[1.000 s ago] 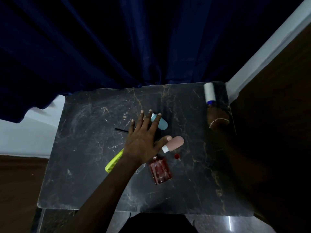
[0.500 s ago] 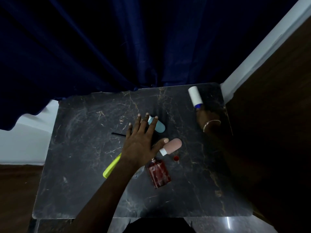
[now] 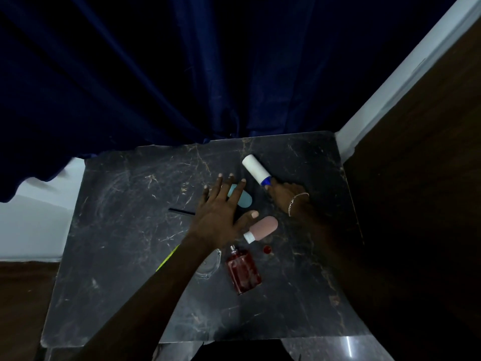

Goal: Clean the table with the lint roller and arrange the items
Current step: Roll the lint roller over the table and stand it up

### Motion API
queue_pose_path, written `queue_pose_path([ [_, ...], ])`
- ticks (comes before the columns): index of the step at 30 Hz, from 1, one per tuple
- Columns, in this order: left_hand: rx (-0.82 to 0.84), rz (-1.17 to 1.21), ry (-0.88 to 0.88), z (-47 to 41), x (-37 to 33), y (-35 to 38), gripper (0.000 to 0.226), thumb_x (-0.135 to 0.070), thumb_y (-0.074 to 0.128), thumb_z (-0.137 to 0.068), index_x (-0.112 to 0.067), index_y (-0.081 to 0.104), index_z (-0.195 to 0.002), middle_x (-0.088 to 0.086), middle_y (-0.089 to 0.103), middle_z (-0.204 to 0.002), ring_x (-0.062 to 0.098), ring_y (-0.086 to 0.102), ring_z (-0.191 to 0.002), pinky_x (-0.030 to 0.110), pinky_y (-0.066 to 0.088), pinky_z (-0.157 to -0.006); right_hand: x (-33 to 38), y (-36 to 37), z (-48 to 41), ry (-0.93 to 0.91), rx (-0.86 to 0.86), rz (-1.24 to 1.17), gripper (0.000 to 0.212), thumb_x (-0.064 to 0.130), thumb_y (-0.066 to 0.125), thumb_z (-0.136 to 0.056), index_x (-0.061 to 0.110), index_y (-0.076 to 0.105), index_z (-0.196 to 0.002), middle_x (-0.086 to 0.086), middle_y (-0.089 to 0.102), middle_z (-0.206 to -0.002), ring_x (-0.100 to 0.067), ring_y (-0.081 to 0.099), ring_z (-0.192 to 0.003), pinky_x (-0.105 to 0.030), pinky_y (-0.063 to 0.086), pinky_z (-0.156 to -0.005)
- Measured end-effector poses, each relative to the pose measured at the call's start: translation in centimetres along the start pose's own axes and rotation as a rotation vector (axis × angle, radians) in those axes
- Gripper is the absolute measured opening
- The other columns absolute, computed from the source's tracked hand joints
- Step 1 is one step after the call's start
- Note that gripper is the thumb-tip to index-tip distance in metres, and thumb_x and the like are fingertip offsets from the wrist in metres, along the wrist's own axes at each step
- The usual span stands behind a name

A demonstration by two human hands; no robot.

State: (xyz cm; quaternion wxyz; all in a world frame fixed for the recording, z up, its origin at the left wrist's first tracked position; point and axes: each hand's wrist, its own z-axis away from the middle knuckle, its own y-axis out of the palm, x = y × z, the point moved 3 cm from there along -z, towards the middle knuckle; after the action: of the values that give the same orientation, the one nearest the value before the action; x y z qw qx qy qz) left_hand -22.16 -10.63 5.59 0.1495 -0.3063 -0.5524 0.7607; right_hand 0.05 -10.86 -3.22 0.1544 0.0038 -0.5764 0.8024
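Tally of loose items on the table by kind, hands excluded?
lint roller: 1
tubes: 2 (teal tube, pink tube)
red bottle: 1
red cap: 1
comb: 1
black stick: 1
glass dish: 1
Total: 8

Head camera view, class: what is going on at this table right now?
A person is working at a dark marble table. Their right hand grips the lint roller at its blue handle end, the white roll pointing away from them. Their left hand is spread flat, fingers straight, over a blue tube. A pink tube, a red bottle, a small red cap and a yellow-green comb lie loose nearby, not yet arranged.
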Motion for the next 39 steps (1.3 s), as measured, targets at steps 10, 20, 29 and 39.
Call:
queue_pose_path([
  [10, 0.047, 0.05, 0.105, -9.4, 0.2, 0.0, 0.098, -0.044, 0.07, -0.093, -0.02, 0.009, -0.165, 0.012, 0.019, -0.169, 0.033, 0.017, -0.157, 0.057, 0.025, -0.124, -2.0, -6.3, 1.1, 0.075, -0.115, -0.529, 0.019, 0.027, 0.059, -0.092, 0.01, 0.067, -0.092, -0.008, 0.069, -0.091, -0.02, 0.064, -0.086, -0.03, 0.046, -0.079],
  [20, 0.014, 0.455, 0.236, -17.8, -3.3, 4.0, 0.05, -0.029, 0.075, -0.092, -0.014, 0.056, -0.135, 0.007, 0.066, -0.132, 0.021, 0.061, -0.117, 0.035, 0.046, -0.099, -4.8, -14.3, 1.2, 0.041, -0.296, -0.52, 0.017, 0.022, 0.076, -0.079, 0.011, 0.072, -0.091, -0.004, 0.071, -0.084, -0.012, 0.061, -0.073, -0.023, 0.049, -0.075],
  [29, -0.01, 0.674, 0.151, -24.6, -7.0, 6.5, 0.048, -0.027, 0.076, -0.09, -0.011, 0.059, -0.132, 0.008, 0.071, -0.128, 0.022, 0.066, -0.115, 0.042, 0.053, -0.1, -7.8, -15.1, -3.6, 0.076, -0.412, -0.588, 0.021, 0.021, 0.074, -0.083, 0.003, 0.063, -0.084, -0.005, 0.064, -0.075, 0.001, 0.053, -0.063, 0.0, 0.036, -0.057],
  [39, -0.07, 0.723, 0.131, -27.3, -6.6, 8.6, 0.047, -0.032, 0.076, -0.089, -0.013, 0.058, -0.128, 0.006, 0.07, -0.125, 0.021, 0.068, -0.112, 0.049, 0.057, -0.097, -9.3, -14.0, -6.4, 0.033, -0.386, -0.542, 0.015, 0.021, 0.069, -0.087, 0.017, 0.055, -0.09, 0.008, 0.057, -0.075, -0.006, 0.055, -0.071, -0.02, 0.043, -0.069],
])
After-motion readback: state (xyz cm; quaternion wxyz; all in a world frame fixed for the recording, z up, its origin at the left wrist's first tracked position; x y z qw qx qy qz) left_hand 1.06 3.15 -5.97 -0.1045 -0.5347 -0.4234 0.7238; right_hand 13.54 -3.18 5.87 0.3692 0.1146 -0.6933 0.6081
